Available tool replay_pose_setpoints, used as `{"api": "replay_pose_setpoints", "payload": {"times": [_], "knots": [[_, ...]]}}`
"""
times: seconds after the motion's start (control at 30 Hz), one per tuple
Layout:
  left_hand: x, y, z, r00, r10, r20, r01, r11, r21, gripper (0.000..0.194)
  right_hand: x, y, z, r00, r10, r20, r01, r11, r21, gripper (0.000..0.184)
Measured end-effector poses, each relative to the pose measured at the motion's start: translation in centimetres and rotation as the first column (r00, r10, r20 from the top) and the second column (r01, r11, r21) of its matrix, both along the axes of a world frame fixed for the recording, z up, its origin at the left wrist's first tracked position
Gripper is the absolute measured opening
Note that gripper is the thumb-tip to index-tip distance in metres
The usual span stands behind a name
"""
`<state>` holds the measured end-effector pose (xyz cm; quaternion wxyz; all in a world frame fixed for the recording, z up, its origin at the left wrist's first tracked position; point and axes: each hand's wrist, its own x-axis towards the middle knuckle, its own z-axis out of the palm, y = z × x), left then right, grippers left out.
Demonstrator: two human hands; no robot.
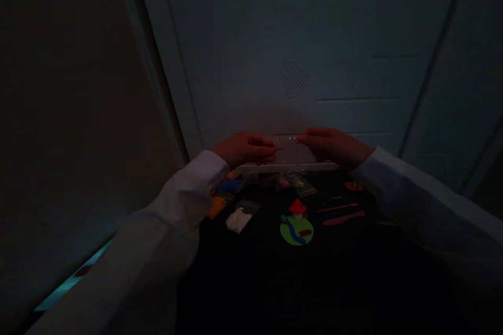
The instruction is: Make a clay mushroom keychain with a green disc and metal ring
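Observation:
The scene is very dark. My left hand (245, 148) and my right hand (330, 146) are raised side by side, each pinching one end of a small clear plastic bag (288, 149) stretched between them. Both sleeves are white. Below the hands, on a dark surface, lies a green clay disc (297, 231) with a blue wavy strip and a small red piece on it. A little clay mushroom with a red cap (297, 207) stands at its far edge.
Small clear bags of clay lie to the left: white (239, 218), orange (217, 207) and blue (231, 186). Two reddish modelling tools (342, 213) lie to the right. A pale panelled wall with a heart-shaped cutout (295, 80) rises behind.

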<state>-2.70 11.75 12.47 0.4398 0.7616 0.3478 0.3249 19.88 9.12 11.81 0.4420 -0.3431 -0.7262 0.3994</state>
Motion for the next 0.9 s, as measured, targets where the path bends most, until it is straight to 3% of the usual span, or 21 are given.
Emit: {"api": "replay_pose_setpoints", "payload": {"times": [0.23,0.37,0.43,0.57,0.67,0.8,0.9], "knots": [[0.4,-0.4,0.4,1.000,-0.006,-0.012,0.007,0.999,0.032,0.023,-0.5,-1.0,0.1,0.997,-0.073,-0.020,0.075,0.991,0.109,0.022],[0.6,-0.5,0.3,1.000,-0.008,-0.003,0.008,1.000,0.023,0.023,-0.4,-0.9,0.4,0.987,-0.072,-0.146,0.094,0.985,0.145,0.013],[0.5,-0.4,0.2,1.000,0.002,0.016,-0.002,1.000,0.019,0.023,-0.1,-0.8,0.6,0.977,-0.030,-0.212,0.054,0.993,0.108,0.008],[0.0,0.1,0.0,0.997,0.033,0.066,-0.034,0.999,0.005,0.023,0.5,-0.5,0.9,0.967,0.075,-0.244,-0.086,0.996,-0.034,0.020],[-0.6,0.6,-0.1,0.994,0.048,0.094,-0.048,0.999,-0.004,0.024,0.8,-0.3,0.7,0.968,0.096,-0.233,-0.122,0.988,-0.096,0.021],[-1.0,0.8,0.0,0.994,0.059,0.093,-0.060,0.998,0.003,0.025,0.7,0.3,0.2,0.979,0.084,-0.188,-0.103,0.990,-0.096,0.028],[-0.7,0.5,0.1,0.997,0.049,0.057,-0.050,0.999,0.016,0.024,0.4,0.5,-0.1,0.990,0.038,-0.134,-0.041,0.999,-0.019,0.024]]}}
